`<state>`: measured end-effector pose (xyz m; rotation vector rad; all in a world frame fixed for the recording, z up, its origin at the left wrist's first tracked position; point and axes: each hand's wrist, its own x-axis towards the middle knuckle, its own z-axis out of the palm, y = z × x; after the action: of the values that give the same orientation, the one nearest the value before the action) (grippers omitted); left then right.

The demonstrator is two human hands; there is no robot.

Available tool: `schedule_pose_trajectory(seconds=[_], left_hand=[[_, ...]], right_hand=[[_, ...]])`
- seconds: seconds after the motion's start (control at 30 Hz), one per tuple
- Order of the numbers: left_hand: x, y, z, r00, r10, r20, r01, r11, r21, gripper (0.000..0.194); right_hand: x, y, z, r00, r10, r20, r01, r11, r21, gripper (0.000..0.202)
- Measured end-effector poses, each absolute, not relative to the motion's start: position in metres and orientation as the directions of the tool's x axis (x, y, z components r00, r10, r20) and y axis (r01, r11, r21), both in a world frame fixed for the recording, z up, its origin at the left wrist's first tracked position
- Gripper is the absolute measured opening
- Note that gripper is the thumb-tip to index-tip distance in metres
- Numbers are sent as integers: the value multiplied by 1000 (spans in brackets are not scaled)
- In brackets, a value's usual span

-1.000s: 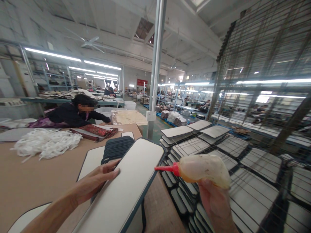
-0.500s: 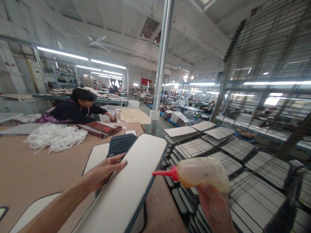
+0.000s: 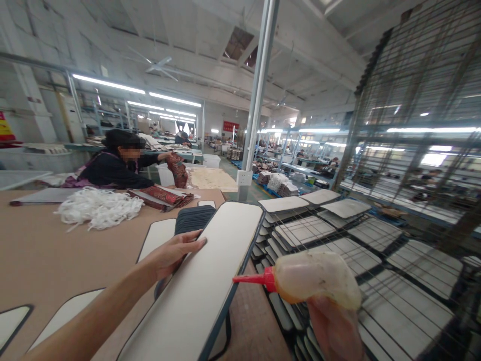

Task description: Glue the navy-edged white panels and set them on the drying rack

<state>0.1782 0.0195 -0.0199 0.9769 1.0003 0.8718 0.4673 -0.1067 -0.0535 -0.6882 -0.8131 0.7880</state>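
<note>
My left hand (image 3: 179, 253) grips the left edge of a long cream panel (image 3: 203, 271) with a dark border and rounded corners, thumb on its face. The panel is tilted up over the table. In my right hand (image 3: 334, 321) is a translucent squeeze bottle (image 3: 315, 278) with amber liquid in it, held on its side. Its red nozzle (image 3: 251, 279) points left, and the tip is at the panel's right edge. Behind the panel lies a stack of dark strips (image 3: 193, 220), partly hidden by it.
Cream panels lie on a wire rack (image 3: 376, 260) to the right. A white pile of cord (image 3: 99, 205) and patterned red fabric (image 3: 161, 196) are on the brown table (image 3: 112, 255). Across it, a co-worker (image 3: 116, 163) leans over. A metal post (image 3: 257, 100) rises beyond the panel.
The bottle's nozzle tip has slid down along the panel's right edge. The co-worker has lifted a piece of red fabric. The whole view has shifted slightly.
</note>
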Motion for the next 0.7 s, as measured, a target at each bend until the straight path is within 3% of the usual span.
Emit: schedule_pose_trajectory(seconds=[0.3,0.4,0.57,0.7], left_hand=[[182,25,-13,383,900,-207,-166,287,943,55],[183,28,-12,363,907,-216,-149,285,947,59],[185,34,-10,362,908,-211,-138,276,951,62],[187,37,-5,347,912,-219,-139,281,950,59]], right_hand=[[461,-116,-58,438,840,321,-344,486,-803,58],[462,-117,-59,421,849,318,-358,478,-802,60],[466,-118,-63,336,854,396,-409,512,-756,40],[464,-122,-62,307,865,397,-416,497,-762,49]])
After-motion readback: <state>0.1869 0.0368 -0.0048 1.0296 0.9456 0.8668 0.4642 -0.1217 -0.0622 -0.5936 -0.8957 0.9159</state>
